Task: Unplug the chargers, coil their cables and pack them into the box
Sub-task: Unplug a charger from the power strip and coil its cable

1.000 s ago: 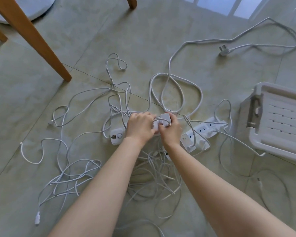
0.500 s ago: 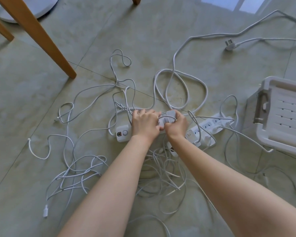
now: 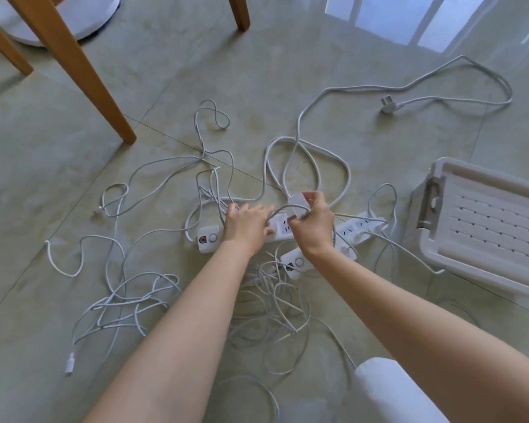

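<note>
Head view: left hand flat, fingers straight, presses down on power strip on floor. Right hand curled round white charger, holds it just above strip's sockets; can't tell if prongs fully out. Charger's cable loops over left fingers. Second strip just beside right wrist. Loose cables tangled lower left. White box at right, near strip ends.

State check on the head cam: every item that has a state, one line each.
power strip: on floor, visible sockets empty
charger: unplugged, held above power strip
left hand: flat, pressing on power strip
right hand: grip closed on charger
wall plug: unplugged, loose on floor
cables: tangled, uncoiled
box: on floor, nothing packed visible
</note>
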Demonstrator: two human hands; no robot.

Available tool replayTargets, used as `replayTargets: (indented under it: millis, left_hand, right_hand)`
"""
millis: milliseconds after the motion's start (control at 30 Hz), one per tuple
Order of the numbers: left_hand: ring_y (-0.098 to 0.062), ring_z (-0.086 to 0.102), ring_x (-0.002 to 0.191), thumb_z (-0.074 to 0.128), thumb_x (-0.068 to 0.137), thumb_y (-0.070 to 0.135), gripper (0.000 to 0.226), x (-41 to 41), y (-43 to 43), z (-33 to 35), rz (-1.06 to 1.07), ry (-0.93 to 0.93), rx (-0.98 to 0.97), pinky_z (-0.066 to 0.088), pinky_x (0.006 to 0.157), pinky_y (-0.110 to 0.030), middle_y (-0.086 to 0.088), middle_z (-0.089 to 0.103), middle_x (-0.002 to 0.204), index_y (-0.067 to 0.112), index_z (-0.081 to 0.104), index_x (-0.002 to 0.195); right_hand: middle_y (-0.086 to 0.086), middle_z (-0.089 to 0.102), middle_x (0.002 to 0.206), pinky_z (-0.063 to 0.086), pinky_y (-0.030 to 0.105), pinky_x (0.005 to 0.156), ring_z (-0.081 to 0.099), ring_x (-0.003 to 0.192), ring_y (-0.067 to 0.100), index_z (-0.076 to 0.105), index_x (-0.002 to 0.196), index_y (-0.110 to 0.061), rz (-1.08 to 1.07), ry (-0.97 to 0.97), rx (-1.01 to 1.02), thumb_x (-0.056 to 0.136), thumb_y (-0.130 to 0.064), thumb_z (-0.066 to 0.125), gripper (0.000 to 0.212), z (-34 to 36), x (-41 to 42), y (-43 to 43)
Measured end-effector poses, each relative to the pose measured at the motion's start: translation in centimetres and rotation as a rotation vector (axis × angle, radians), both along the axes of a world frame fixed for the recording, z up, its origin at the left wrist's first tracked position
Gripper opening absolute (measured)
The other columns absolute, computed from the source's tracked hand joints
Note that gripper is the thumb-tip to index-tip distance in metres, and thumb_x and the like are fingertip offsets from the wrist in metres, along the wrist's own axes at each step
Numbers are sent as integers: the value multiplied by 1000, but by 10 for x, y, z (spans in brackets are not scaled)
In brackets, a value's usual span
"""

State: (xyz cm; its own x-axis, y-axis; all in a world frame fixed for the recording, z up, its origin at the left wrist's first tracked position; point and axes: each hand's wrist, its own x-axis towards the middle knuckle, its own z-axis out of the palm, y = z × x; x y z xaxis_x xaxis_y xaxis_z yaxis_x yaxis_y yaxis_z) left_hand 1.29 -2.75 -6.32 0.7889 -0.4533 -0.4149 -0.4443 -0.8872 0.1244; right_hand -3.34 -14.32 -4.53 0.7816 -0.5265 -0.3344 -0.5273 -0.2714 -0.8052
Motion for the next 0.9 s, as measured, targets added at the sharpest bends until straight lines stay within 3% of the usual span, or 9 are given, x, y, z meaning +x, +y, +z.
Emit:
replayTargets:
  millis: [133, 233, 300, 400, 533, 667, 733, 800, 900]
  left_hand:
    - [-18, 25, 141, 33, 103, 30, 46, 5, 11, 14, 2, 217, -111, 14, 115, -36, 1, 32, 153, 21, 29, 147]
    - [-20, 44, 128, 47, 97, 15, 37, -4, 13, 32, 142, 269, -443, 30, 110, -34, -4, 52, 136, 14, 50, 134]
    - [-19, 58, 109, 56, 87, 5, 38, -13, 10, 51, 340, 486, -727, 43, 102, -38, -7, 63, 118, 11, 58, 125]
    - [-21, 65, 88, 51, 68, 11, 53, -25, 6, 89, 568, 877, -987, 51, 89, -35, -11, 64, 110, 10, 59, 120]
    - [-25, 60, 97, 46, 74, 34, 55, -41, 14, 127, 718, 1189, -1212, 51, 83, -39, -9, 62, 107, 6, 57, 120]
    - [-17, 63, 79, 38, 96, 48, 40, -55, 9, 170, 843, 1069, -1347, 53, 75, -36, -3, 64, 90, 18, 62, 106]
    - [-13, 65, 72, 36, 98, 47, 36, -65, 5, 189, 861, 1021, -1401, 51, 72, -32, 1, 69, 87, 26, 64, 106]
    - [-12, 64, 71, 37, 98, 46, 34, -77, 5, 206, 856, 936, -1409, 48, 70, -28, 3, 70, 84, 26, 63, 107]
    - [-15, 60, 68, 40, 100, 36, 32, -95, 4, 239, 881, 809, -1426, 48, 66, -25, -2, 65, 73, 14, 61, 99]
  right_hand:
    - [-4, 61, 91, 41, 13, 65, 55, 69, 11, 58, 108, -11, 65, -33, 8, 74, 6, 60, 39, 10, -4, -4]
    - [-3, 64, 94, 35, 0, 63, 55, 77, 8, 63, 108, -11, 130, -106, -68, 75, 6, 61, 37, 22, -4, -5]
    - [-1, 67, 98, 35, -2, 65, 55, 83, 8, 66, 109, -12, 182, -145, -116, 75, 7, 61, 39, 36, -3, -5]
    - [6, 66, 106, 45, 17, 78, 57, 92, 16, 66, 109, -10, 246, -225, -122, 70, 12, 59, 46, 64, -4, -6]
    - [6, 62, 108, 46, 25, 89, 56, 100, 19, 67, 108, -7, 393, -406, -218, 67, 20, 60, 49, 100, -11, -8]
    - [17, 62, 111, 22, 33, 112, 56, 111, 27, 64, 107, 2, 728, -593, -462, 61, 8, 71, 47, 130, -25, -6]
    - [21, 58, 113, 25, 40, 112, 53, 112, 29, 58, 113, 5, 784, -652, -508, 59, 8, 66, 54, 148, -35, -4]
    - [22, 52, 117, 38, 45, 104, 53, 113, 34, 49, 120, 3, 776, -694, -509, 60, 15, 60, 62, 166, -49, -1]
    - [19, 42, 128, 37, 22, 92, 49, 112, 29, 36, 129, -7, 536, -627, -438, 65, 11, 60, 70, 193, -68, 1]
